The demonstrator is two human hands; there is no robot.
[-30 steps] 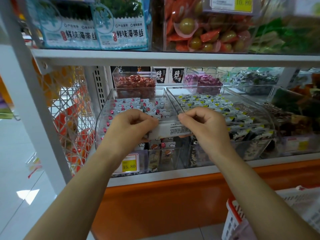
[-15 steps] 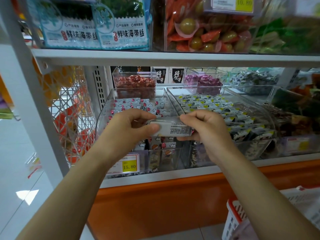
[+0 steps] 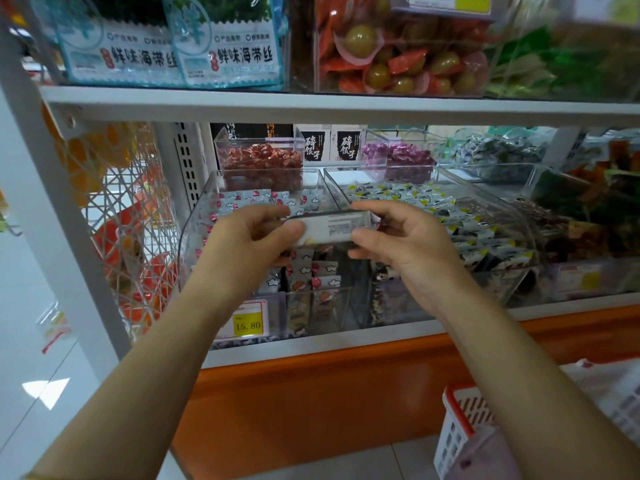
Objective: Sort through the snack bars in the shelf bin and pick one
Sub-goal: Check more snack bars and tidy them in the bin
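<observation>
- White-backed snack bar (image 3: pixel 334 228), printed side up, held level in front of the clear shelf bin (image 3: pixel 197 237).
- I note left hand (image 3: pixel 249 237) pinching its left end, right hand (image 3: pixel 405 244) pinching its right end.
- Yellow price tag (image 3: pixel 246 325) on the bin front, below.

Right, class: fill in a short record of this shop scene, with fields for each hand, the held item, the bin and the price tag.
left hand: grips left end of the snack bar
right hand: grips its right end
snack bar: level, in front of the shelf bin, printed panel toward camera
shelf bin: clear, holds white-wrapped bars
price tag: yellow, 15.80
</observation>
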